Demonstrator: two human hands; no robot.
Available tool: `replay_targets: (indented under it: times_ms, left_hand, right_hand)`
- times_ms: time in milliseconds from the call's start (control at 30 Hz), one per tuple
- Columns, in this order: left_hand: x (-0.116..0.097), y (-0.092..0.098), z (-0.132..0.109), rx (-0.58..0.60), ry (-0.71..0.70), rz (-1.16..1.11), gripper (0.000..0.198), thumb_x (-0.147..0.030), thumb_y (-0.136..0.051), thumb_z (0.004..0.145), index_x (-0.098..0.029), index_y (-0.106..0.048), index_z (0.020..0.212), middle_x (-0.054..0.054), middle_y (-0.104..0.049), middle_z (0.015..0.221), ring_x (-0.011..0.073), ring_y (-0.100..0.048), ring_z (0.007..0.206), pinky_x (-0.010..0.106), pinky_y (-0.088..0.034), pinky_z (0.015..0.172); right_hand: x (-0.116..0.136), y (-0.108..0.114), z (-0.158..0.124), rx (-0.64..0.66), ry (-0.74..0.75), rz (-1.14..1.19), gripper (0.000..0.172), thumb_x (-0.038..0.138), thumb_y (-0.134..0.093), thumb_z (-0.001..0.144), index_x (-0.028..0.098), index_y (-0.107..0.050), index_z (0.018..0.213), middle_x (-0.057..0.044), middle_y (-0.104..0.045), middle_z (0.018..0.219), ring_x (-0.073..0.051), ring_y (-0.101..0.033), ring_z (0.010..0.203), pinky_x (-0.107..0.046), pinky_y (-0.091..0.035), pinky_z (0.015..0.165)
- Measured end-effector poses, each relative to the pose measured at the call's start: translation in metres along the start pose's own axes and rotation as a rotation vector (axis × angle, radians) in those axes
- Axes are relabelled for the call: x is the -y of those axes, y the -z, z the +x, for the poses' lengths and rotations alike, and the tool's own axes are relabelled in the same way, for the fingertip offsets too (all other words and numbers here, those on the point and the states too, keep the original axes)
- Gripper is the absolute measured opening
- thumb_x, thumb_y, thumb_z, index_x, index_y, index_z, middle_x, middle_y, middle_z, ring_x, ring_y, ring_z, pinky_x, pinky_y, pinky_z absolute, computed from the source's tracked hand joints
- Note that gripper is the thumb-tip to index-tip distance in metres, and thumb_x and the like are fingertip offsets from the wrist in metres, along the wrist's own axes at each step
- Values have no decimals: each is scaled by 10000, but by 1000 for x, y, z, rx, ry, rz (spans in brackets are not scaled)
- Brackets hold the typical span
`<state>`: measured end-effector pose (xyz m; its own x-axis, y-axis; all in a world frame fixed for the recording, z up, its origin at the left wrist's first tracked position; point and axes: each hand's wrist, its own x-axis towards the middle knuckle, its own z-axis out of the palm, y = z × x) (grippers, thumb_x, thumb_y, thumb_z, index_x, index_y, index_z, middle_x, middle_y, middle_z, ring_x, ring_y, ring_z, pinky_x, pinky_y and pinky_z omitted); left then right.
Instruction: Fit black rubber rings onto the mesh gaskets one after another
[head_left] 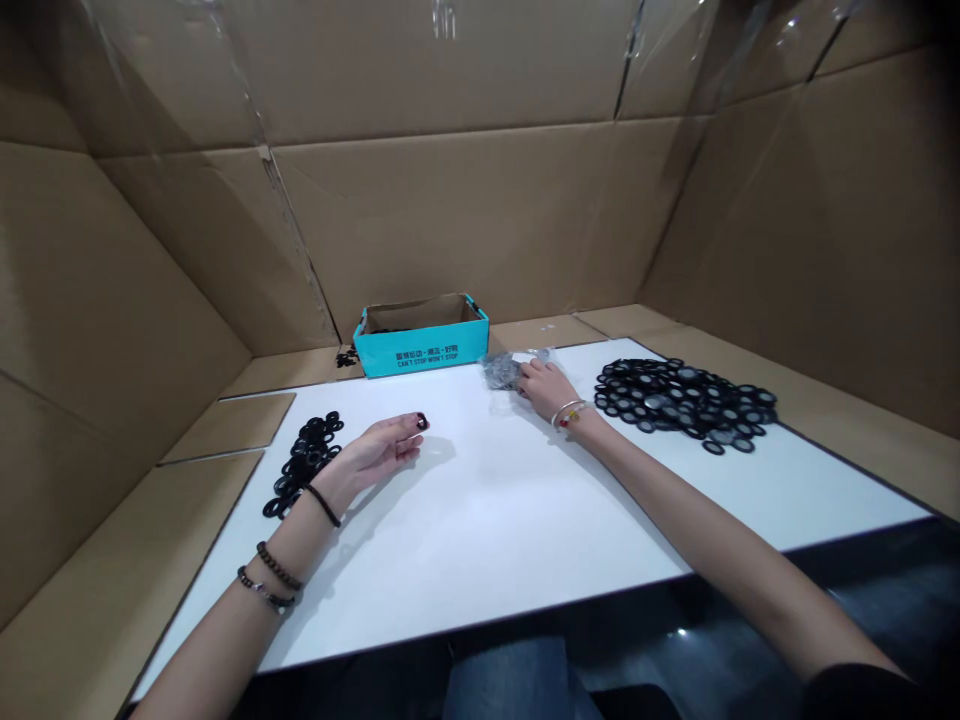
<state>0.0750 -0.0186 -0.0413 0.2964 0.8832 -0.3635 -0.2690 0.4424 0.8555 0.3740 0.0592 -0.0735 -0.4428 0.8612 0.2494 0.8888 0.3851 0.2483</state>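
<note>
The left hand (381, 450) lies palm-up and loosely curled on the white table (480, 540), a small dark speck (422, 421) at its fingertips (a ring or a painted nail, hard to say), just beside a heap of black rubber rings (304, 464). The right hand (544, 390) rests narrowly against a clump of grey mesh discs (501, 371), its grip unclear. Near it lies a larger spread of black-rimmed mesh washers (682, 403); a teal cardboard box (420, 340) sits beyond.
</note>
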Motion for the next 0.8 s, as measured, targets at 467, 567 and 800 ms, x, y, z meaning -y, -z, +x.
replay_targets:
  times_ms: [467,567,800]
  left_hand:
    - [3,2,2,8,6,17,125,-129,-657,737,-141,-629,858,48,-661,826,93,-615,638,222,-507,648]
    - [4,2,3,5,11,3,129,-135,-674,723,-142,-632,845,44,-660,812,91,-616,636,208,-503,634]
    - [11,6,8,41,7,8,172,-139,-690,709,-129,-642,874,60,-662,847,91,-611,627,212,-501,633]
  right_hand:
    - [-4,-1,-1,-21,43,66,236,131,-451,848,148,-683,889,-138,-565,1024,-247,-426,1009,-337,-311,777]
    - [-2,-3,1,-48,32,111,246,126,-439,848,133,-684,829,-142,-578,997,-246,-435,1003,-341,-317,785]
    - [-2,-7,-1,-181,-136,355,213,142,-461,802,116,-671,829,-142,-582,929,-244,-477,932,-339,-355,786]
